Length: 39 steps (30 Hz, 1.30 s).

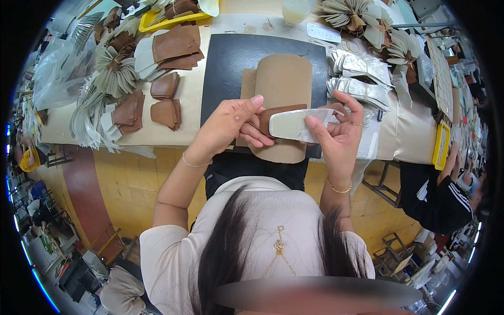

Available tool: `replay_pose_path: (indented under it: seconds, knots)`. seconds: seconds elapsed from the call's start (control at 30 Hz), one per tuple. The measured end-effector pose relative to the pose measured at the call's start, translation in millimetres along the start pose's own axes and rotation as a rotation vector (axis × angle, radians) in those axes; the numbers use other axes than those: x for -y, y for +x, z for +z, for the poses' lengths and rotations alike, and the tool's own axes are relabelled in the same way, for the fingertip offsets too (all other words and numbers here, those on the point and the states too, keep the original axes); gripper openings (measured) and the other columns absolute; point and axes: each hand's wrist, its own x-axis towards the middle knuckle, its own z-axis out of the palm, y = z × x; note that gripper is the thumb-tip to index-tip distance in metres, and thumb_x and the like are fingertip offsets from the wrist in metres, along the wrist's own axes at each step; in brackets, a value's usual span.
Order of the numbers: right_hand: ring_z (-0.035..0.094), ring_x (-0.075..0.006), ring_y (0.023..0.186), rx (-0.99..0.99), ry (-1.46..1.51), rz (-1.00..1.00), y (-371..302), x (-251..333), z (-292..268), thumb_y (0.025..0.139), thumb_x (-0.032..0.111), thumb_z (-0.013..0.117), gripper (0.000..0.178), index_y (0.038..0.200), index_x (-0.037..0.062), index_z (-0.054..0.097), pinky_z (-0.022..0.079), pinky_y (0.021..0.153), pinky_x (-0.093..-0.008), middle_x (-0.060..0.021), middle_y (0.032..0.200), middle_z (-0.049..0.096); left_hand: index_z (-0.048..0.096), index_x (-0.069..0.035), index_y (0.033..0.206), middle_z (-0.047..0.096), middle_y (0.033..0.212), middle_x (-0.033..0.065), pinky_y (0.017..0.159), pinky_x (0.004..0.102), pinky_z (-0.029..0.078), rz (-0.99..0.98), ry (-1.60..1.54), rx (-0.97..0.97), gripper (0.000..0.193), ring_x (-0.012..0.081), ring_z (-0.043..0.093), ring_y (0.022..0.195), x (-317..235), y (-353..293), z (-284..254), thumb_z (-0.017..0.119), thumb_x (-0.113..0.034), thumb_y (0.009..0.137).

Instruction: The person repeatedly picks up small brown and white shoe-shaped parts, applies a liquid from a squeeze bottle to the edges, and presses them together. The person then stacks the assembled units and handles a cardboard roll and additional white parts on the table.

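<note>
Above a curved tan board (pixel 283 79) on the black mat (pixel 226 63), my two hands meet over a pair of flat pieces. My left hand (pixel 227 123) has its fingers against the end of a brown leather piece (pixel 266 116), partly hidden by those fingers. Between the thumb and fingers of my right hand (pixel 340 136) is a whitish tapered piece (pixel 289 125), its rounded end overlapping the brown leather. A thin pale film or strip shows at its right end, by my right fingers.
Brown leather stacks (pixel 165 113) lie left of the mat, beside fanned pale bundles (pixel 113 68). A yellow tray (pixel 173 20) is at the back left, a cup (pixel 296 11) at the back. Silvery-white bundles (pixel 362 92) lie at right, near another person's dark sleeve (pixel 446 205).
</note>
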Motion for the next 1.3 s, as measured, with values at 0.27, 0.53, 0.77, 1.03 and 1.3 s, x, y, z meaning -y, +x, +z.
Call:
replay_pose_path:
  seconds: [0.27,0.53,0.77,1.03,1.3]
  knots:
    - [0.068,-0.0267,0.089,0.082,-0.232,-0.714,1,1,-4,0.085,-0.003,0.067,0.055,0.127,0.0110,0.035,0.054,0.081,-0.0393,-0.0118,0.096,0.066,0.060,0.006,0.099,0.069,0.084,0.0179,0.056,0.0249,0.059,-0.020,-0.015,-0.017,0.026,0.0235,0.072,0.067,2,-1,2,0.057,-0.020,0.097]
    - [0.060,-0.0288,0.105,0.049,-0.432,-0.887,-6,13,-16,0.087,0.006,0.067,0.047,0.111,0.0230,0.030,0.044,0.100,-0.0525,-0.0003,0.097,0.069,0.059,0.003,0.096,0.070,0.082,0.0158,0.054,0.0232,0.058,-0.012,-0.024,-0.042,0.015,0.0207,0.072,0.066,6,1,3,0.061,-0.012,0.093]
    - [0.060,-0.0276,0.104,0.017,-0.346,-0.870,-10,10,-18,0.086,0.004,0.067,0.050,0.112,0.0225,0.028,0.044,0.104,-0.0466,-0.0024,0.097,0.069,0.058,0.001,0.095,0.069,0.082,0.0148,0.053,0.0249,0.058,-0.002,-0.033,-0.036,0.012,0.0207,0.072,0.065,9,2,2,0.061,-0.011,0.093]
    - [0.059,-0.0250,0.103,-0.030,-0.282,-0.862,-17,9,-17,0.089,0.008,0.058,0.042,0.116,0.0253,0.030,0.044,0.106,-0.0452,-0.0051,0.094,0.063,0.058,0.001,0.093,0.069,0.079,0.0153,0.056,0.0237,0.059,0.009,-0.033,-0.015,0.015,0.0200,0.072,0.067,10,4,0,0.062,-0.014,0.094]
    - [0.061,-0.0294,0.105,-0.035,-0.228,-0.831,-15,5,-17,0.089,0.003,0.059,0.046,0.120,0.0213,0.031,0.046,0.103,-0.0465,-0.0090,0.099,0.060,0.058,0.004,0.102,0.064,0.088,0.0082,0.054,0.0197,0.051,0.251,0.377,-0.245,0.038,0.0116,0.064,0.063,6,-5,0,0.065,-0.032,0.093]
